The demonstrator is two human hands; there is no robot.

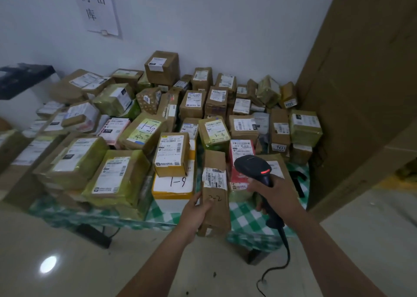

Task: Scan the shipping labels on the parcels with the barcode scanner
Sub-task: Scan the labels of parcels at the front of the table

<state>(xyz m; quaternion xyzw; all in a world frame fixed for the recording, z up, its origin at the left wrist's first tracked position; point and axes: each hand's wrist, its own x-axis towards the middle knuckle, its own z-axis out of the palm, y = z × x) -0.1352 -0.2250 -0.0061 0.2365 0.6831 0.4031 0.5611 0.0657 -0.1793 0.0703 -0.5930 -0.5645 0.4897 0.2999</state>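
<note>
My left hand (196, 215) grips a long brown cardboard parcel (215, 208) by its left side, held up over the table's front edge. A white shipping label (214, 178) crosses its upper part, with "3-2" handwritten below it. My right hand (274, 195) holds a black barcode scanner (253, 168) by its handle, just right of the parcel. A red light glows on the scanner's head. Its black cable (284, 258) hangs down toward the floor.
Several labelled parcels (171, 154) are piled on a table with a green-and-white checked cloth (244, 217). A tall brown cardboard wall (361, 82) stands at the right. A paper notice (97, 5) hangs on the white wall. The glossy floor (67, 251) lies in front.
</note>
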